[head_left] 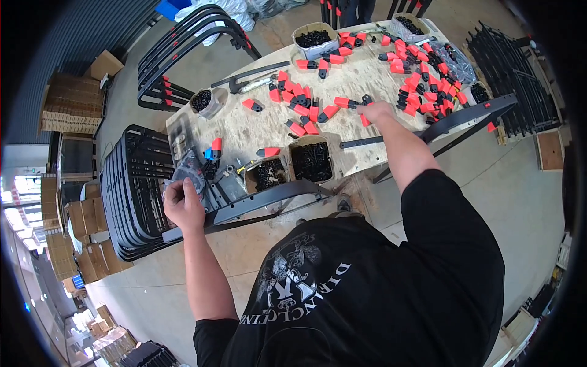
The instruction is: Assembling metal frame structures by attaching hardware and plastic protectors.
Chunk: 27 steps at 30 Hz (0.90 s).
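Observation:
My right hand (377, 112) reaches across the wooden table to its middle, fingers closed around a red-and-black plastic piece (365, 120); part of that piece is hidden under the hand. Just left of it lies a similar red-and-black piece (346, 102). My left hand (185, 208) is raised at the table's near left corner, thumb and fingers curled together; what they hold, if anything, I cannot make out. Beside it runs a curved black metal frame (263, 197) along the near edge of the table. A clear plastic bag (191, 171) lies just beyond the left hand.
Open boxes of small black parts, a black-bolt box (312, 162) among them, stand on the table (244, 131). Red-and-black pieces pile up at right (431, 92). Stacked black frames (131, 189) stand left, more frames (510, 76) right. A black bar (361, 142) lies near the front edge.

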Each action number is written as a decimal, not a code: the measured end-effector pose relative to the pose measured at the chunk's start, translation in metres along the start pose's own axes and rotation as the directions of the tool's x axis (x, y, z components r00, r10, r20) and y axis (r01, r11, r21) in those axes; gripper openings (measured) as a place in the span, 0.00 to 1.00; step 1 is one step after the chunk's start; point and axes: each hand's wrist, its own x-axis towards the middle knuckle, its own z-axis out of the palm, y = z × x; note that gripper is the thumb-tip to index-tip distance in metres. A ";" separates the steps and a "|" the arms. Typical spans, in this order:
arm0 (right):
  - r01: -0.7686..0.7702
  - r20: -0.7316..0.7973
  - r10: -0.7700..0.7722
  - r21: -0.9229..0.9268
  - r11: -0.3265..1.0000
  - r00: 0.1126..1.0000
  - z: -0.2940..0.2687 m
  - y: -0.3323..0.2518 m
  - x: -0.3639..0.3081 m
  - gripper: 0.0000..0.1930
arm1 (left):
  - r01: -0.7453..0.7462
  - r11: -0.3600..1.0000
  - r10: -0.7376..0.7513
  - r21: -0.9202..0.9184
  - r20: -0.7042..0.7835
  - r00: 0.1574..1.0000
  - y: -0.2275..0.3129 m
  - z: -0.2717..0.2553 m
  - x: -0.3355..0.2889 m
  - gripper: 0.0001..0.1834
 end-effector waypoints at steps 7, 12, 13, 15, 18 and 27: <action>-0.036 0.215 -0.324 0.877 0.480 0.921 0.001 0.029 -0.130 0.19 | -0.061 0.981 0.064 -0.186 0.010 0.998 -0.004 -0.008 -0.004 0.07; 0.306 0.082 -0.669 0.843 0.442 0.739 0.000 0.018 -0.291 0.34 | -0.194 0.887 0.324 -0.420 0.266 0.908 0.062 -0.017 -0.049 0.05; 0.466 0.028 -0.748 0.766 0.443 0.663 0.004 0.018 -0.313 0.35 | -0.150 0.861 0.376 -0.485 0.410 0.831 0.074 -0.022 -0.067 0.09; 0.420 0.097 -0.787 0.802 0.425 0.610 0.001 -0.006 -0.386 0.38 | 0.167 0.807 0.339 -0.567 0.676 0.654 0.123 -0.025 -0.097 0.28; 0.709 -0.154 -0.707 0.344 0.616 0.690 0.044 -0.015 -0.433 0.44 | 0.349 0.722 0.377 -0.597 0.763 0.525 0.108 -0.007 -0.120 0.42; 0.608 0.317 -0.608 0.109 0.786 0.728 0.086 -0.015 -0.452 0.35 | 0.761 0.623 -0.026 -0.179 0.968 0.249 0.028 -0.039 -0.130 0.21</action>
